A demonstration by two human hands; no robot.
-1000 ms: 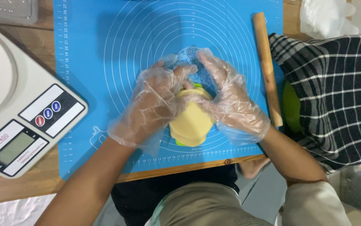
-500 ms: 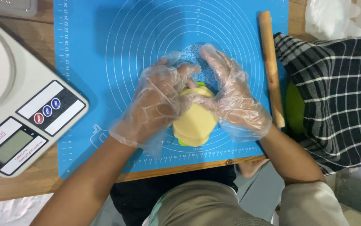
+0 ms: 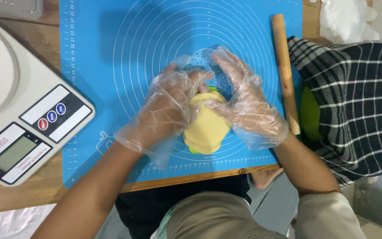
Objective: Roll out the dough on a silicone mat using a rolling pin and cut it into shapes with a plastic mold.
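Between both gloved hands: pale yellow dough lump [image 3: 206,126] with green edge, long axis toward the body; left hand [image 3: 166,113] and right hand [image 3: 248,108] cupped, pressing its sides equally.

Both gloved hands are pressing closer around the yellow dough piece [image 3: 206,126]; the left hand [image 3: 166,110] is sliding further over its top, the right hand [image 3: 248,108] is curling in at its side, so less dough is showing than a second ago.

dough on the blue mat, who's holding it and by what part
Both gloved hands hold the yellow dough: left hand on its left side, right hand on its upper right.
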